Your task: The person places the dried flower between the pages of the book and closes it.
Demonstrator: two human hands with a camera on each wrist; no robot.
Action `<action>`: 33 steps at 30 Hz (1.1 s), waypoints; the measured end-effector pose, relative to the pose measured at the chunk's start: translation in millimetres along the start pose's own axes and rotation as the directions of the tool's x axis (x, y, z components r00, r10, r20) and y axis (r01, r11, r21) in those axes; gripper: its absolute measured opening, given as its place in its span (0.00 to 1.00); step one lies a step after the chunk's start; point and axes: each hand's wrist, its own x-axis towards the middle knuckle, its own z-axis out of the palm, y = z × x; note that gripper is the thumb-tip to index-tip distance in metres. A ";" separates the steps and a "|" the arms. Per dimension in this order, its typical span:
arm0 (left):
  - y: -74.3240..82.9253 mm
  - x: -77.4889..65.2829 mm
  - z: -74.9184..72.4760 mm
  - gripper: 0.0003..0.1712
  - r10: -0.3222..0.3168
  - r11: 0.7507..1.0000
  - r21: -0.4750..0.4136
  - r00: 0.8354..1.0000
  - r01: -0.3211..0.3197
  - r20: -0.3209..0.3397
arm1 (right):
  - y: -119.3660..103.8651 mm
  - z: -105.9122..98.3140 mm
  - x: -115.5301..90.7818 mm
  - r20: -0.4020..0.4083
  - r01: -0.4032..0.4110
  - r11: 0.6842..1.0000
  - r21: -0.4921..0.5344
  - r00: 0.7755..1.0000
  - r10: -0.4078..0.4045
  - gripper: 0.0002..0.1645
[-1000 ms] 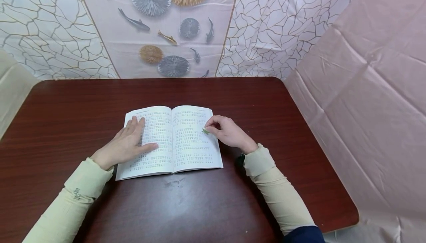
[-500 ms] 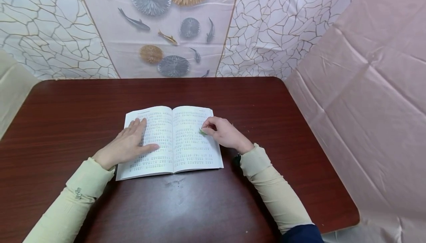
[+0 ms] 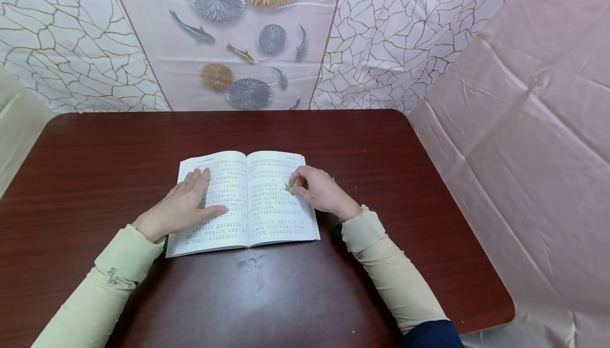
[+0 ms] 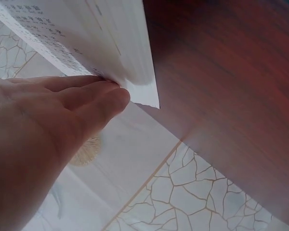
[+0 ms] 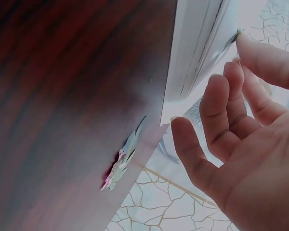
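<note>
Green and paper-thin, the leaf [image 3: 289, 185] sits pinched at the fingertips of your right hand [image 3: 320, 192], just above the right-hand page of the open book [image 3: 245, 202]. Your left hand [image 3: 178, 207] lies flat with fingers extended, pressing the left-hand page down onto the wooden table [image 3: 371, 141]. Judge the leaf to be very light, limp and easily torn or creased. Hold it by its edge or stem with minimal pressure; do not crush the blade. The book pages are flexible and may spring up when released beneath your palm.
</note>
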 end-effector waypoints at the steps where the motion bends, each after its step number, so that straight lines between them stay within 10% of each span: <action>1: 0.1 -0.1 0.1 0.62 -0.001 1.000 0.000 1.000 0.001 0.002 | -0.1 0.1 -0.1 -0.002 -0.004 1.000 -0.003 1.000 0.004 0.08; 33: -0.8 1.9 0.8 0.62 0.047 0.999 -0.010 0.999 -0.047 -0.007 | 15.8 -10.3 -7.9 -0.102 -0.029 0.999 0.018 0.994 0.031 0.12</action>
